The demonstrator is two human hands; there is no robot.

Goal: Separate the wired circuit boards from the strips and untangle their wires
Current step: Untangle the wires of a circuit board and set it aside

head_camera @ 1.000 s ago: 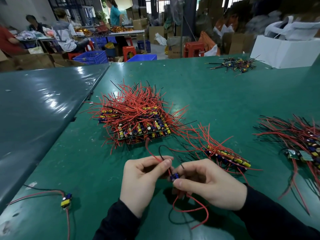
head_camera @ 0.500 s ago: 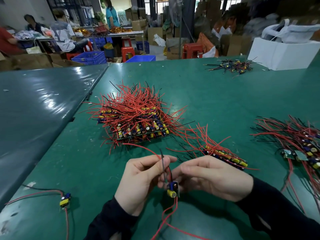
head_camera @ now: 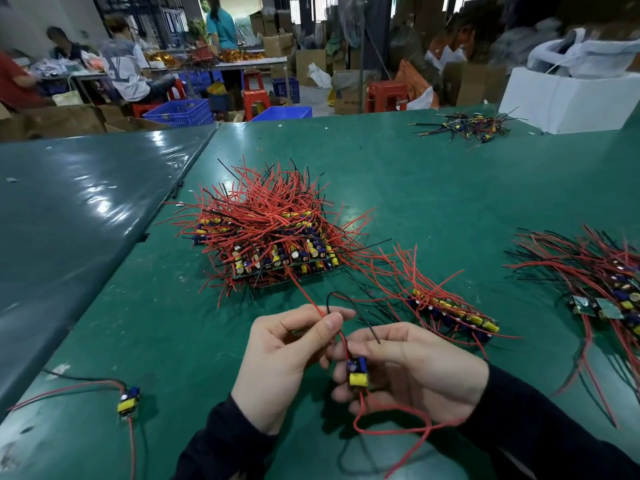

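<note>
A wide green table fills the room in front of the person, with a second, glossier table butted against it on the left. In the middle sits the big heap of boards, still joined in strips, bristling with red and black wires. To its right lies a single strip of boards with its wires fanned upward, and at the right edge another pile spreads out. A small tangle rests far back near a white box.

Close in, the right hand curls its fingers around one small circuit board, blue and yellow parts facing up, held above the table between both hands. The left hand pinches the board's red wire between thumb and forefinger, just above the board. A black wire loops over the fingertips, and more red wire trails in a loop below the right hand.

At the near left, one separated board lies alone, its wires stretched out flat.
</note>
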